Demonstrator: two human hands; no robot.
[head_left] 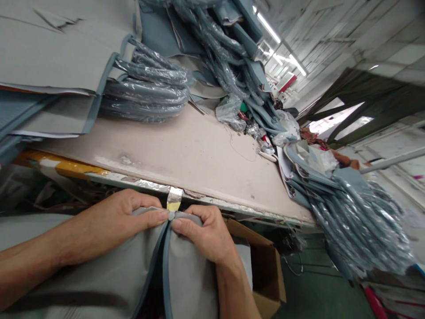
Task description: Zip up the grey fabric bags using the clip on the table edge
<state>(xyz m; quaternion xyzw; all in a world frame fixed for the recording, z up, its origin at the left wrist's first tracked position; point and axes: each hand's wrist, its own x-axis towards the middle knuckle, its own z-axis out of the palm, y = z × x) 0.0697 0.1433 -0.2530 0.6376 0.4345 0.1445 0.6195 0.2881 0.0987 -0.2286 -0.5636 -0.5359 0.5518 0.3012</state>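
A grey fabric piece with blue-grey piped edges hangs in front of the table's near edge. My left hand pinches its upper border between thumb and fingers, left of a narrow gap between two piped edges. On the other side of that gap, my right hand grips the same fabric with its thumb on top. Between the two thumbs sits a small pale round piece, where the edges meet. Just beyond it, a strip of silver and yellow tape is stuck on the table edge. The fingers under the fabric are hidden.
Stacks of grey-blue fabric pieces with plastic-wrapped handles lie on the worktable at left. More wrapped bundles overhang its right end. Clear plastic scraps lie farther back. A cardboard box stands below, right of my right hand.
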